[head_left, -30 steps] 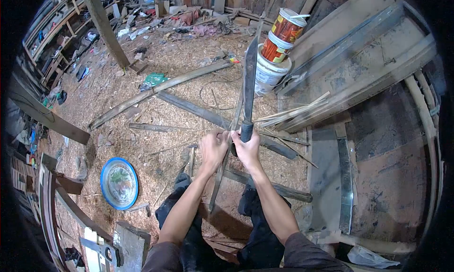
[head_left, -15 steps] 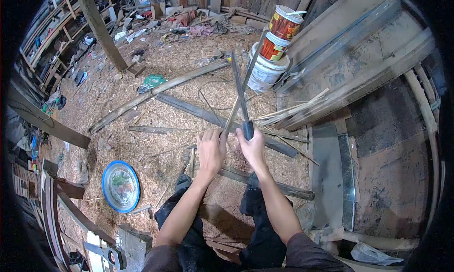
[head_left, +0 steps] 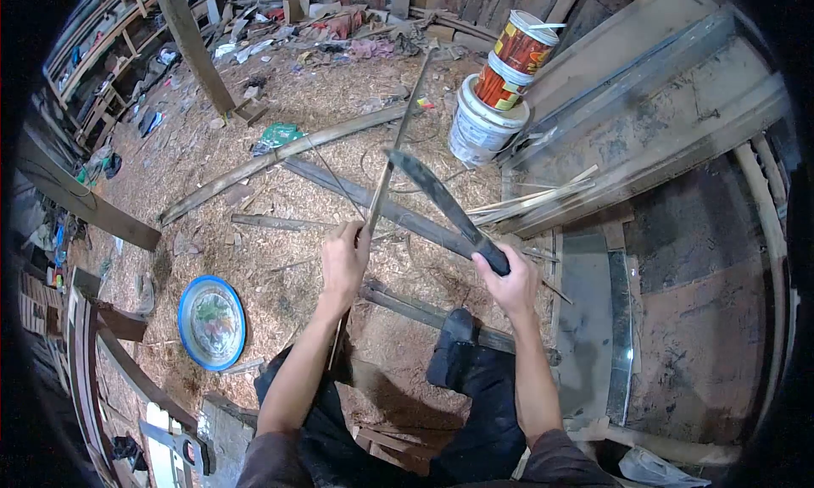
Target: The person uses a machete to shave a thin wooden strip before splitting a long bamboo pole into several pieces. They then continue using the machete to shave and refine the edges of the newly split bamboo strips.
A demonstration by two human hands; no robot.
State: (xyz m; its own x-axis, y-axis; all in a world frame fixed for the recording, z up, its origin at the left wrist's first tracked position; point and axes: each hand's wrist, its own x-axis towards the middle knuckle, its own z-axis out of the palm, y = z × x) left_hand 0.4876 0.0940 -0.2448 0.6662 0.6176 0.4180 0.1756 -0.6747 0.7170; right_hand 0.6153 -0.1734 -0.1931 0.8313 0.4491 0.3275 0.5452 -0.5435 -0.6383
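Note:
My left hand [head_left: 343, 266] is closed around a long thin strip of wood or bamboo [head_left: 397, 149]. The strip slants up and away from me, and its lower end drops past my wrist between my legs. In my right hand [head_left: 512, 284] is a machete [head_left: 435, 196], gripped by its dark handle. Its broad dark blade points up and to the left. The blade's tip overlaps the strip in the view; I cannot tell whether they touch.
Wooden poles and a plank [head_left: 339, 183] lie on the shavings-covered ground. A blue-rimmed round tray [head_left: 241, 331] is at left, with a handsaw [head_left: 182, 444] below it. Stacked buckets [head_left: 485, 119] stand at back right beside large boards [head_left: 644, 153]. A post [head_left: 195, 51] rises at back left.
My right hand has moved right and down, tilting the machete blade to the left. My left hand has shifted left with the strip. The blade and strip now cross nearer the blade's tip.

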